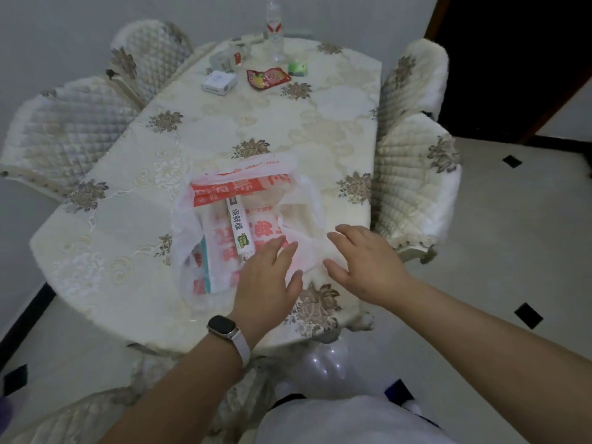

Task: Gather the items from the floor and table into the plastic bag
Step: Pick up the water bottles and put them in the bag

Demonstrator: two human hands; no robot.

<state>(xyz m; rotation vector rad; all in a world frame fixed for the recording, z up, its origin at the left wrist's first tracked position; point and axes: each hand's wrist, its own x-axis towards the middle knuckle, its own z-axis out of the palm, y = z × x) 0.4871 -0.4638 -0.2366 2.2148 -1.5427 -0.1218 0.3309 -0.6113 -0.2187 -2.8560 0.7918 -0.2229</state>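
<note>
A white plastic bag (243,219) with red printing lies on the near part of the desk (224,129), which is covered with a cream floral cloth. Its mouth gapes toward the far side, and a long white box with green and black lettering (238,227) shows inside, next to a teal-edged packet (203,264) at the bag's left.

The left hand (267,277) lies palm down over the near right part of the bag, its fingers (278,248) straight, close together and only slightly fanned, with the thumb held out to the right. The fingertips touch the bag's plastic; they clasp nothing. A dark-faced watch on a pale strap (224,331) sits on that wrist.

The right hand (365,264) is just right of the left one, palm down at the bag's right edge. Its fingers (349,235) are loosely spread and a little curled, pointing left toward the crumpled white plastic. Whether they rest on the plastic or hang just over it cannot be told; they grip nothing.

At the far end of the desk, well apart from the bag, lie a red snack packet (267,78), a small green object (298,68), a flat white box (219,82), a cluster of white boxes (229,57) and a clear plastic bottle (275,30) standing upright. Quilted chairs (416,174) stand on both sides of the desk.
</note>
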